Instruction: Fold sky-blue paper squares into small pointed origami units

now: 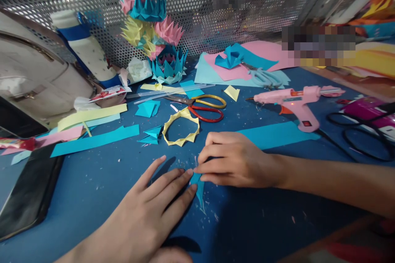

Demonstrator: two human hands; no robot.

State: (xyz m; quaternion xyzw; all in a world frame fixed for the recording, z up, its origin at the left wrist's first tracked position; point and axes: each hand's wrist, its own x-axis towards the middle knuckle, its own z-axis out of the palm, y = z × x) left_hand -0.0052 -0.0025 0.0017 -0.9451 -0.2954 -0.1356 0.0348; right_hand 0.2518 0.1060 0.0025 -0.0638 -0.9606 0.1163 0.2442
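A small blue paper piece (200,192) with a pointed lower end lies on the dark blue table between my hands. My left hand (162,201) is flat and spread, its fingertips at the paper's left edge. My right hand (230,160) has its fingers bent together and pinches the paper's upper part, which they partly hide. Just above is a ring of folded yellow paper (181,127). Folded blue pieces (152,135) lie left of the ring. Behind it rest scissors (206,107) with yellow and red handles.
A pink glue gun (296,100) with a black cord lies at right on a blue strip (268,133). A phone (29,185) lies left, near a bottle (88,49) and bag (33,57). A folded-paper tower (168,63) stands behind, beside paper sheets (212,70).
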